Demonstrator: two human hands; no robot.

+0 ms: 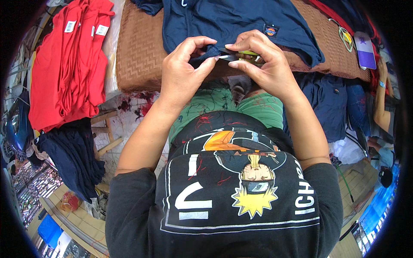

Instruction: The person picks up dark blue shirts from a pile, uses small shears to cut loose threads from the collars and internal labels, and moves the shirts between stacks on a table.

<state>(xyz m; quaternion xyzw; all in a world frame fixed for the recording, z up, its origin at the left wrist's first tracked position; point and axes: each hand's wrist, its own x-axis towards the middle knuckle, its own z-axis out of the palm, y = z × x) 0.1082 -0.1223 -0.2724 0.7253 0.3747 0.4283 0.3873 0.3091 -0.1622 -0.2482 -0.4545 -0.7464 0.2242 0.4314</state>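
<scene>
A navy garment with a small sewn label lies across the work surface in front of me. My left hand pinches a bunched edge of it between thumb and fingers. My right hand is closed round small thread snips with a yellow-green handle. Their metal blades point left and meet the pinched cloth close to my left thumb. Whether a thread lies between the blades is too small to tell.
Brown patterned cloth covers the work surface. Red garments hang in a pile at left, above dark folded garments. More navy garments hang at right. A purple-and-white flat thing lies near another person's arm.
</scene>
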